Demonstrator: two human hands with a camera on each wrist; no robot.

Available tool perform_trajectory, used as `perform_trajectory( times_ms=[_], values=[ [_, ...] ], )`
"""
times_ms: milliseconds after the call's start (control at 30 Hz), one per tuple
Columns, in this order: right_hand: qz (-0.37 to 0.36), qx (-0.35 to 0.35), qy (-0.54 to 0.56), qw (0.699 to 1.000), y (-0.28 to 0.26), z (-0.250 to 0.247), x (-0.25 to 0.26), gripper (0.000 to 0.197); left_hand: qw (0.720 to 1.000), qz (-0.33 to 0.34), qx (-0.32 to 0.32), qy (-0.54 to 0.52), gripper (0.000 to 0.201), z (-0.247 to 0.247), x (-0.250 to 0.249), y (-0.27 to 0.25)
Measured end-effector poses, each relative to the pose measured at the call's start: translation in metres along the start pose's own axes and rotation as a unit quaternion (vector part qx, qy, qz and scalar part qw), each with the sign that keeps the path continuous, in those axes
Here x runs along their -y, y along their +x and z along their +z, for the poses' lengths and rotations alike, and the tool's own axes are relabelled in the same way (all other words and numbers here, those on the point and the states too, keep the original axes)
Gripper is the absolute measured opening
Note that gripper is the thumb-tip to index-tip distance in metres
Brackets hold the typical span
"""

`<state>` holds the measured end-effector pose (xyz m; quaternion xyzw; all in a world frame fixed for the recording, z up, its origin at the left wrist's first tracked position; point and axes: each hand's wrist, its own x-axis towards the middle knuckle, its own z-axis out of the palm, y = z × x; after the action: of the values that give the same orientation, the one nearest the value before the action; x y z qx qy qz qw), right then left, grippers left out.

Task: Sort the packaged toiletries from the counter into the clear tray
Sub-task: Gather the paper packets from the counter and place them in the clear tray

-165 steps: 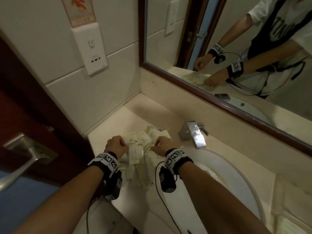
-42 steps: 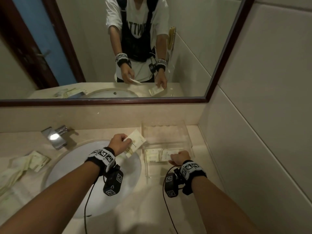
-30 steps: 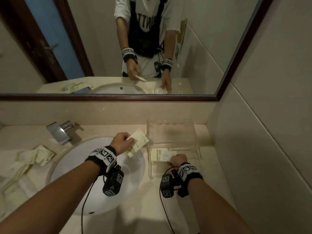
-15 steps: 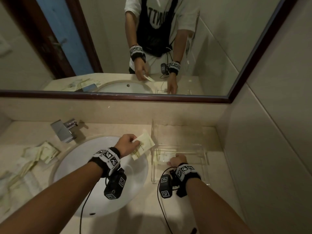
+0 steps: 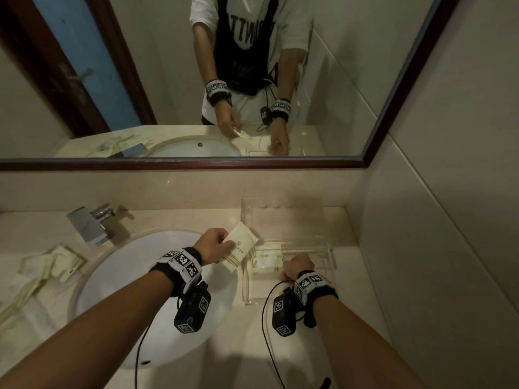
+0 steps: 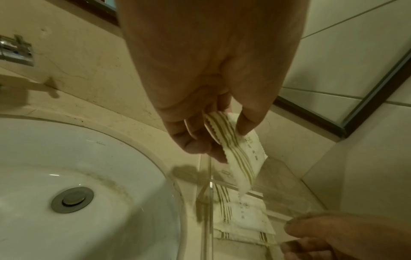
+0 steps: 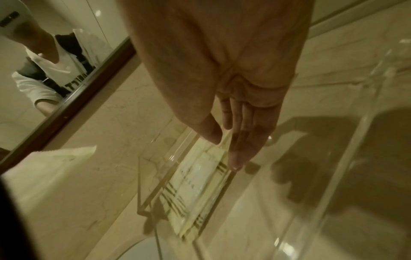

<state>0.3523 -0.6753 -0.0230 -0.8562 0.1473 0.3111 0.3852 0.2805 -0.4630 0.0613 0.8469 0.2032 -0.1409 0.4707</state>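
My left hand [image 5: 222, 245] pinches a cream striped packet [image 5: 241, 249] above the sink's right rim, just left of the clear tray [image 5: 330, 252]. In the left wrist view thumb and fingers [image 6: 195, 140] grip the packet [image 6: 241, 153] by its serrated end, and it hangs over the tray's corner. My right hand [image 5: 296, 266] is inside the tray. Its straight fingers [image 7: 242, 140] touch the end of the packets lying there [image 7: 191, 191]. Those flat packets [image 5: 265, 261] sit at the tray's left side. A loose pile of packets [image 5: 50, 266] lies on the counter left of the sink.
The white sink [image 5: 146, 290] with its drain [image 6: 72, 199] fills the counter's middle, and the chrome faucet [image 5: 90, 224] stands behind it. A mirror [image 5: 182, 80] and backsplash close the back. A tiled wall [image 5: 435, 220] stands right of the tray.
Both hands have come from the pile left of the sink to the tray on the right. My right hand laid its packet in the tray and stays on it. The left keeps its packet.
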Motion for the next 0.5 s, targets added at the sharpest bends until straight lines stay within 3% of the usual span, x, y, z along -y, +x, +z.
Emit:
perform_trajectory(
  times_ms=[67,233,367,500],
  values=[
    [-0.003,-0.017,0.013,1.0,-0.001,-0.006,-0.003,0.004,0.999,-0.015,0.021,-0.034,0.015,0.006,-0.001,-0.003],
    [-0.016,-0.057,0.102,0.993,-0.005,-0.025,-0.012,0.009,0.996,-0.026,0.013,-0.081,0.044,0.024,-0.004,0.001],
    [-0.029,-0.072,0.121,0.99,-0.007,-0.045,-0.012,0.008,0.991,-0.063,0.002,-0.116,0.04,0.042,-0.001,0.012],
    [-0.035,-0.085,0.124,0.988,0.003,-0.063,-0.015,0.011,0.984,-0.112,-0.026,-0.134,0.019,0.06,0.005,0.024]
  ],
)
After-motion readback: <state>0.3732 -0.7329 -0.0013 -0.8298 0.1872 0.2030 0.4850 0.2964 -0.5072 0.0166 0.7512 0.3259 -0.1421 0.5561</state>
